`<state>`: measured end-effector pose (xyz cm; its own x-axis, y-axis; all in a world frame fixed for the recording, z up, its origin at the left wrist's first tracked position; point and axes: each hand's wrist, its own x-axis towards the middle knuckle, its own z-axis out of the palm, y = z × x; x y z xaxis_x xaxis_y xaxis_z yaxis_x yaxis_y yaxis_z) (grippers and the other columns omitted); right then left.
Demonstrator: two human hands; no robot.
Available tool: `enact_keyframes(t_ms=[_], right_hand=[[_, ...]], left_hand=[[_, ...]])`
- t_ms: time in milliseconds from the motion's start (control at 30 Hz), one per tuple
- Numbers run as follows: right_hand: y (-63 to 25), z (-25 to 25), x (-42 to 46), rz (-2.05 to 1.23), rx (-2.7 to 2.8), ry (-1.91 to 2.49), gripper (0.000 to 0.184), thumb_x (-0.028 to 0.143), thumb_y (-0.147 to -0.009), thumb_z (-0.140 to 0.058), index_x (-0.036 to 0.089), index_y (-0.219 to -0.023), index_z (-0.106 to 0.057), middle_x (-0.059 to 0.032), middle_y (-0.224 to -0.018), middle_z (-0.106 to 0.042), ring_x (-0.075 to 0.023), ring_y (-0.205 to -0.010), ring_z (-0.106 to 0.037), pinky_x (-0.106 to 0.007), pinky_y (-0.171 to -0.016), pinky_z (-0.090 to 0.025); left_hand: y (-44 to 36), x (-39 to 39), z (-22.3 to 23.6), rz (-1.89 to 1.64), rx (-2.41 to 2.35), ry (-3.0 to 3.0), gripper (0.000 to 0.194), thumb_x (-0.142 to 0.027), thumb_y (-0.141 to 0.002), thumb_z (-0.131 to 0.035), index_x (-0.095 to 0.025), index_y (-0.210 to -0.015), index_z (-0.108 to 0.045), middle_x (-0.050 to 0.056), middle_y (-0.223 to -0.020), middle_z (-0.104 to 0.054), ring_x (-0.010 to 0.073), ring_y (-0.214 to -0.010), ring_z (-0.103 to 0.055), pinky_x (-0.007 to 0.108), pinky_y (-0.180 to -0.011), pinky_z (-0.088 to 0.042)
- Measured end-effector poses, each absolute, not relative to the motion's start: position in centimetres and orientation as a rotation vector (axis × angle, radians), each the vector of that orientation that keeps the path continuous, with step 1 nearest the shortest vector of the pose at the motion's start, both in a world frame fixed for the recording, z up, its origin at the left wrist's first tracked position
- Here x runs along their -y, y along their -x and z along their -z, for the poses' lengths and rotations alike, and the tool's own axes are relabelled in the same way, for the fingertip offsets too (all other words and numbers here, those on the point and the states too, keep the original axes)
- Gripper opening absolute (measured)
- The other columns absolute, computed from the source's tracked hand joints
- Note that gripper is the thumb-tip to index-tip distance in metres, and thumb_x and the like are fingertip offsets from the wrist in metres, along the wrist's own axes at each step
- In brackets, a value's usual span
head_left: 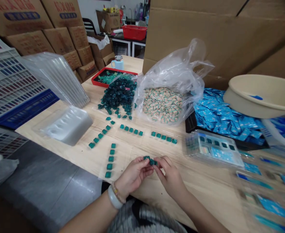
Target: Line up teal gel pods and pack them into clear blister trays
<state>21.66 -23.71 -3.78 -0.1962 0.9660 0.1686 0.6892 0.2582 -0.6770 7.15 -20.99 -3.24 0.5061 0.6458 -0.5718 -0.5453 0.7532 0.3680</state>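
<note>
Near the front edge of the table, my left hand (135, 174) pinches small glossy teal square pieces (152, 161) between thumb and fingers. My right hand (170, 175) closes its fingertips on the right end of the same pieces; how they join is too small to tell. Left of my hands lies a straight row of teal squares (111, 159) on a clear strip. Three more rows lie farther back: a slanted row (100, 136), a middle row (131, 129) and a right row (164, 137). Behind them is a heap of loose teal pieces (119, 92).
A clear bag of small printed pieces (163, 105) stands at the back. To the right are blue sachets (227, 113) in a black tray, a cream basin (261, 110) and filled clear cases (215, 147). Clear plastic trays (68, 124) and crates (8, 81) stand left.
</note>
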Motion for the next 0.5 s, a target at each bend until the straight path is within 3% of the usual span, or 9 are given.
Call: enact_keyframes(t_ms=[167,333,500], right_hand=[[-22.6,3.2,22.9,-0.562,2.051,1.45,0.014,0.019,-0.083,-0.041,0.018,-0.09,-0.052,-0.0064,-0.081,-0.054,-0.0159,-0.075,-0.052,-0.029,-0.067,-0.045],[-22.7,3.6,21.4,-0.323,2.381,1.589,0.016,0.02,-0.082,-0.044,0.017,-0.083,-0.06,-0.0074,-0.078,-0.058,-0.0191,-0.076,-0.051,-0.033,-0.068,-0.039],[-22.0,5.4,21.0,-0.205,2.504,1.637,0.012,0.019,-0.077,-0.052,0.019,-0.08,-0.063,-0.0068,-0.076,-0.059,-0.0207,-0.077,-0.05,-0.033,-0.067,-0.035]], left_hand=[[-6.2,20.6,3.5,-0.693,-0.825,-0.191,0.018,-0.021,-0.064,-0.067,-0.014,-0.075,-0.054,0.002,-0.074,-0.06,0.0117,-0.069,-0.058,0.025,-0.068,-0.045],[-5.4,20.1,4.8,-0.784,-1.111,-0.623,0.02,-0.028,-0.062,-0.066,-0.012,-0.063,-0.054,-0.001,-0.059,-0.056,0.0087,-0.056,-0.051,0.021,-0.058,-0.041],[-5.4,20.3,6.1,-0.739,-1.144,-0.733,0.022,-0.033,-0.063,-0.063,-0.012,-0.06,-0.056,0.0,-0.056,-0.056,0.0089,-0.053,-0.05,0.021,-0.056,-0.038]])
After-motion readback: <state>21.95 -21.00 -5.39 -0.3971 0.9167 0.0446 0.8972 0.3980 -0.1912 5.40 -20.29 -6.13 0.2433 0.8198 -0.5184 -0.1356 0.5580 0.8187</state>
